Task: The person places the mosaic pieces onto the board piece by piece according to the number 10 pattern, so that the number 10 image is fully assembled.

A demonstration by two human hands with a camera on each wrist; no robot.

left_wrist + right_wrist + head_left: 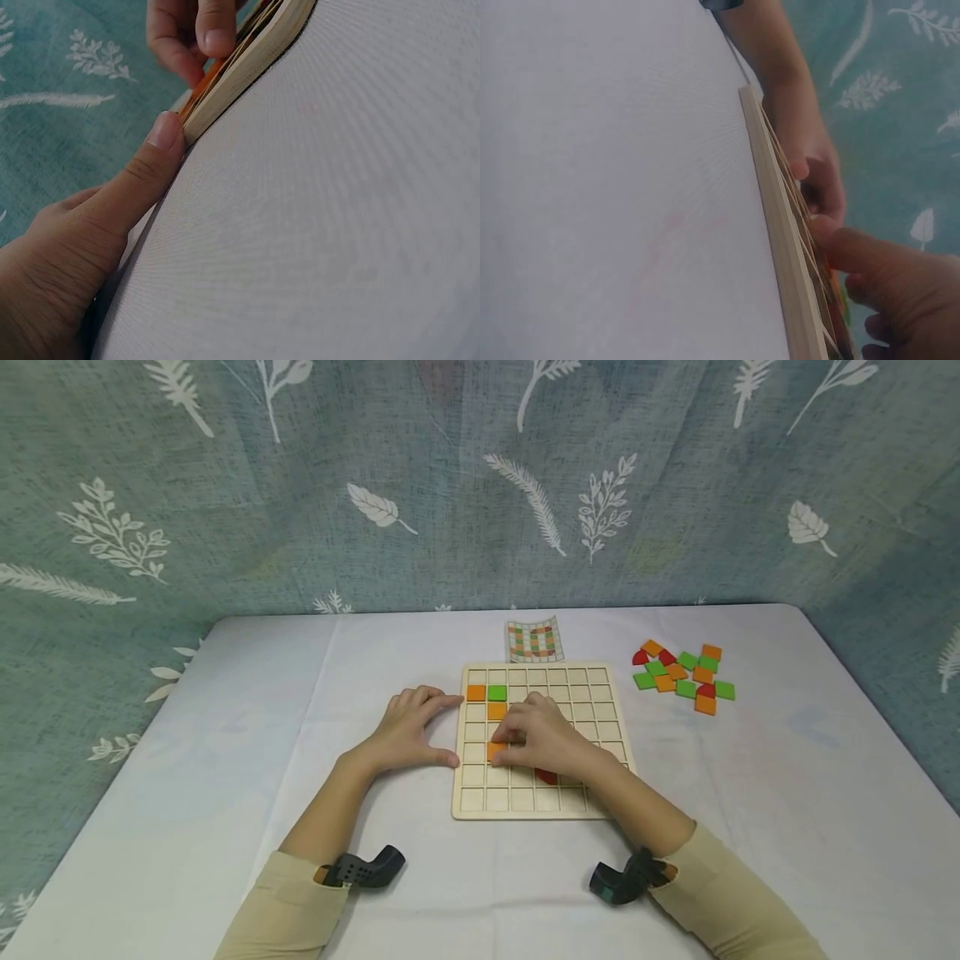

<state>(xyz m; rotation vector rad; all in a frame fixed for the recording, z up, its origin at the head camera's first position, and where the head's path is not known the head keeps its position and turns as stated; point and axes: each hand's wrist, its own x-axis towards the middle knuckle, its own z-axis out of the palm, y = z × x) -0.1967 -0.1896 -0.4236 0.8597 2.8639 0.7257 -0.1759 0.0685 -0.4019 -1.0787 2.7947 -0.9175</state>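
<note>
White table (187, 793), wooden grid board (521, 797), orange tile (493, 751) pinched between right fingers (513, 727), left fingers (441, 701) spread wide at board's edge

Your multicoloured grid-printed card (534, 641) sits behind the pale rectangular wooden grid board (497, 799); flat red, green, orange tiles (677, 672) lie right.

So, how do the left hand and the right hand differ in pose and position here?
The left hand spreads thumb and finger along the board's left edge; the right hand reaches over its grid. The right hand pinches an orange tile; the left hand holds none. Both extend from tan sleeves.
</note>
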